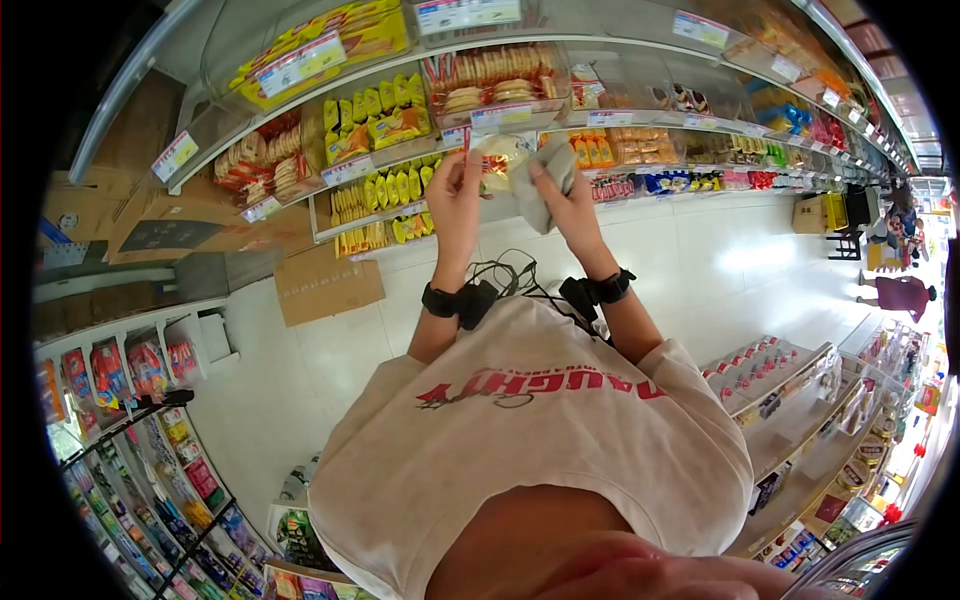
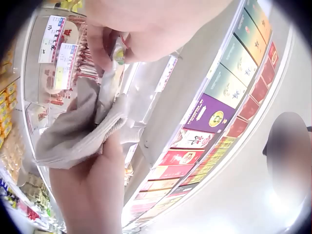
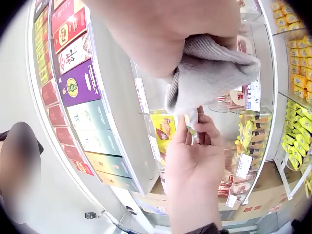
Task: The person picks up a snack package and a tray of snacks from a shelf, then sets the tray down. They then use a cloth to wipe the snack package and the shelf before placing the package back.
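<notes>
In the head view my left hand [image 1: 457,205] pinches the edge of a shiny packet [image 1: 497,160] with a clear and gold wrapper. My right hand [image 1: 575,212] grips a folded grey cloth [image 1: 546,185], which lies against the packet's other side. Seen from the left wrist, the packet [image 2: 117,61] sits edge-on between the left hand's [image 2: 156,29] thumb and fingers, with the cloth [image 2: 73,131] partly around its lower end. The right wrist view shows the cloth [image 3: 214,73] bunched under the right hand [image 3: 161,34], covering most of the packet [image 3: 191,119].
Shelves with clear bins of yellow snack packs [image 1: 375,110] and wrapped biscuits [image 1: 495,80] stand right in front of the hands. Boxed goods [image 2: 207,114] line an upper shelf. A flattened cardboard sheet [image 1: 330,285] lies on the floor [image 1: 660,260]. Another person [image 1: 900,295] is farther off.
</notes>
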`<state>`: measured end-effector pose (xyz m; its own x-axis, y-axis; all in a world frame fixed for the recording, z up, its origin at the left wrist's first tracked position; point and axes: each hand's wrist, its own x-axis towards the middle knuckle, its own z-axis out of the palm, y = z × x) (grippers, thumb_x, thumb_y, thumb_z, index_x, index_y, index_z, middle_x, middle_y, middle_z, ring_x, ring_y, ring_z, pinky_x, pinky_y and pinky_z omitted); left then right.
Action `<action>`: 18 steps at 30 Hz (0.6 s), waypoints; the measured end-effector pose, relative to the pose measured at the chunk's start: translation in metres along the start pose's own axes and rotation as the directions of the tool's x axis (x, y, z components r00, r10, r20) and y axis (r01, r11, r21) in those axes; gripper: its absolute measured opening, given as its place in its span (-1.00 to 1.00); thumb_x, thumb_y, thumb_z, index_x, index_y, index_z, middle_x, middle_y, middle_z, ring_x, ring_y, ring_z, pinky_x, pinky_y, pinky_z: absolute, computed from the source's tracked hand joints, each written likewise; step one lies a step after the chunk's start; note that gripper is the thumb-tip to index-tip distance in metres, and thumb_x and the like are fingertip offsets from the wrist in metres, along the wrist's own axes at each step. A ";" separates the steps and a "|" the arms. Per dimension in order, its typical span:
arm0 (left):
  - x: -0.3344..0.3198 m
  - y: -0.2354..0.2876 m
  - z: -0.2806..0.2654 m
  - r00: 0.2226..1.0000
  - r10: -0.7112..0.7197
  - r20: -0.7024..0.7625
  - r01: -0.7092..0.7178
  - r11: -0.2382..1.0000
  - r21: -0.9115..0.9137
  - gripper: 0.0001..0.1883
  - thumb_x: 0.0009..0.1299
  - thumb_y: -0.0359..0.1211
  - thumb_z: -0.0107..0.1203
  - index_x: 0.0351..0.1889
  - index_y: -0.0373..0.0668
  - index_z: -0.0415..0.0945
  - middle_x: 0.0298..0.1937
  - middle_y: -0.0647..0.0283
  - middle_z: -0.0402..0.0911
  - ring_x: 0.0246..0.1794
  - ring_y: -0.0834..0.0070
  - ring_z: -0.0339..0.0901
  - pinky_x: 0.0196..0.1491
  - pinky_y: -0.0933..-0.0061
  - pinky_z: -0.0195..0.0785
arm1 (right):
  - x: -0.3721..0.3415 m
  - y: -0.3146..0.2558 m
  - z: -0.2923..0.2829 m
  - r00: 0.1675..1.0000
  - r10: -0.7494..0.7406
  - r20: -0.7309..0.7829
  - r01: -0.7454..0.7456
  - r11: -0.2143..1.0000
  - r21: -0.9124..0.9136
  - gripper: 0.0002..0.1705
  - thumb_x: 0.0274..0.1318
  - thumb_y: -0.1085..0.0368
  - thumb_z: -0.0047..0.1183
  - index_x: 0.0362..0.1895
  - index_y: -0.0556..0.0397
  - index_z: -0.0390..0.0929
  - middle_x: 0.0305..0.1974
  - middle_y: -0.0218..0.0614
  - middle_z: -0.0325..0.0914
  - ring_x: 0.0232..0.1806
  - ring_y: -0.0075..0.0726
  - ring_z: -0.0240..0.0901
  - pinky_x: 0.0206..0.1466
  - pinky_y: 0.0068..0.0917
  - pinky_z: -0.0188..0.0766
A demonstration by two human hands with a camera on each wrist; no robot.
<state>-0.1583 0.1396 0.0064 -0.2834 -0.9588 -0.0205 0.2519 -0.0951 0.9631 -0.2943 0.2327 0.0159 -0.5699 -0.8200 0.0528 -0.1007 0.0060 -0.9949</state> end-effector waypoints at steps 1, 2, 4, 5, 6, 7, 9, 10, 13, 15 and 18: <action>0.000 -0.001 0.007 0.999 0.036 0.023 -0.037 0.999 0.034 -0.75 0.53 -0.25 0.18 -0.10 -0.29 0.60 -0.37 0.41 0.63 -0.43 0.78 0.47 -0.46 0.65 0.31 | -0.004 -0.001 -0.007 0.998 -0.045 0.048 0.045 0.999 -0.006 -0.66 0.36 0.14 0.17 -0.15 0.23 0.62 -0.37 -0.45 0.60 -0.33 -0.65 0.45 -0.27 -0.56 0.40; 0.001 -0.003 0.014 0.996 0.072 0.047 -0.075 0.995 0.067 -0.75 0.53 -0.25 0.18 -0.09 -0.29 0.60 -0.37 0.40 0.63 -0.42 0.77 0.48 -0.43 0.66 0.30 | -0.006 -0.001 -0.017 0.996 -0.013 0.087 0.010 0.999 0.043 -0.67 0.35 0.16 0.18 -0.07 0.22 0.59 -0.27 -0.44 0.61 -0.25 -0.65 0.45 -0.18 -0.58 0.41; -0.004 -0.002 0.031 0.990 0.074 0.121 -0.086 0.992 0.093 -0.74 0.53 -0.25 0.19 -0.06 -0.29 0.59 -0.35 0.39 0.65 -0.40 0.75 0.49 -0.37 0.66 0.28 | -0.008 -0.003 -0.038 1.000 0.014 0.008 -0.014 0.995 0.099 -0.71 0.32 0.20 0.18 -0.10 0.21 0.60 -0.31 -0.43 0.61 -0.28 -0.62 0.44 -0.20 -0.53 0.42; -0.008 0.000 0.040 0.985 0.042 0.166 -0.058 0.994 0.090 -0.73 0.52 -0.25 0.19 -0.04 -0.30 0.59 -0.34 0.37 0.66 -0.40 0.75 0.49 -0.35 0.66 0.27 | -0.008 -0.003 -0.050 0.999 0.028 -0.029 -0.024 0.992 0.128 -0.73 0.31 0.22 0.18 -0.12 0.21 0.60 -0.33 -0.43 0.61 -0.29 -0.60 0.44 -0.21 -0.50 0.42; -0.012 0.000 0.050 0.977 0.010 0.211 -0.029 0.996 0.089 -0.72 0.52 -0.25 0.20 -0.03 -0.30 0.58 -0.32 0.35 0.68 -0.39 0.74 0.49 -0.32 0.66 0.26 | -0.007 -0.002 -0.065 0.999 0.018 -0.035 -0.014 0.992 0.127 -0.73 0.31 0.22 0.18 -0.11 0.20 0.61 -0.33 -0.44 0.61 -0.28 -0.61 0.44 -0.21 -0.51 0.42; -0.015 -0.001 0.058 0.962 -0.037 0.269 0.017 0.997 0.078 -0.72 0.52 -0.25 0.20 -0.03 -0.31 0.58 -0.30 0.33 0.69 -0.39 0.73 0.50 -0.32 0.67 0.27 | -0.006 0.002 -0.084 0.999 0.012 -0.039 -0.007 0.992 0.126 -0.73 0.30 0.23 0.19 -0.11 0.20 0.61 -0.32 -0.44 0.61 -0.28 -0.62 0.44 -0.20 -0.53 0.42; -0.020 -0.006 0.074 0.916 -0.132 0.379 0.114 0.991 0.070 -0.70 0.51 -0.25 0.22 -0.02 -0.32 0.57 -0.25 0.28 0.72 -0.37 0.73 0.51 -0.31 0.67 0.27 | -0.010 0.014 -0.120 0.996 0.019 -0.091 -0.006 0.989 0.146 -0.74 0.31 0.22 0.19 -0.10 0.18 0.62 -0.32 -0.45 0.62 -0.26 -0.62 0.46 -0.19 -0.54 0.43; -0.023 -0.012 0.084 0.921 -0.121 0.371 0.102 0.992 0.073 -0.70 0.50 -0.26 0.22 -0.01 -0.32 0.55 -0.25 0.26 0.72 -0.36 0.71 0.53 -0.29 0.66 0.29 | -0.011 0.021 -0.137 0.990 0.029 -0.137 -0.005 0.986 0.168 -0.74 0.31 0.22 0.18 -0.10 0.18 0.62 -0.33 -0.45 0.63 -0.25 -0.62 0.48 -0.18 -0.55 0.43; -0.034 -0.024 0.120 0.938 -0.086 0.336 0.075 0.996 0.045 -0.68 0.49 -0.29 0.24 0.03 -0.33 0.49 -0.21 0.21 0.73 -0.29 0.67 0.57 -0.25 0.63 0.37 | -0.012 0.025 -0.174 0.952 0.179 -0.249 -0.055 0.899 0.434 -0.62 0.39 0.09 0.10 0.01 0.17 0.59 -0.18 -0.38 0.63 -0.16 -0.57 0.53 -0.11 -0.49 0.46; -0.045 -0.027 0.145 0.955 -0.062 0.291 0.070 0.997 -0.017 -0.66 0.47 -0.33 0.25 0.07 -0.33 0.43 -0.17 0.17 0.72 -0.22 0.62 0.61 -0.20 0.60 0.44 | -0.012 0.027 -0.192 0.922 0.290 -0.255 -0.052 0.746 0.663 -0.55 0.43 0.03 0.04 0.08 0.18 0.55 -0.08 -0.34 0.61 -0.10 -0.54 0.53 -0.06 -0.47 0.46; -0.062 -0.051 0.174 0.949 -0.032 0.314 -0.021 0.986 0.166 -0.59 0.44 -0.41 0.25 0.13 -0.32 0.32 -0.08 0.11 0.70 -0.12 0.55 0.65 -0.11 0.54 0.52 | -0.017 0.038 -0.199 0.964 0.231 -0.130 -0.098 0.768 0.633 -0.55 0.45 0.05 0.02 0.13 0.19 0.49 0.03 -0.31 0.58 -0.03 -0.52 0.50 0.01 -0.47 0.44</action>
<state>-0.3149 0.2505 0.0049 -0.5674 -0.8228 0.0336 0.1004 -0.0285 0.9945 -0.4511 0.3608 -0.0056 -0.6791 -0.7147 -0.1675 0.4951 -0.2775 -0.8233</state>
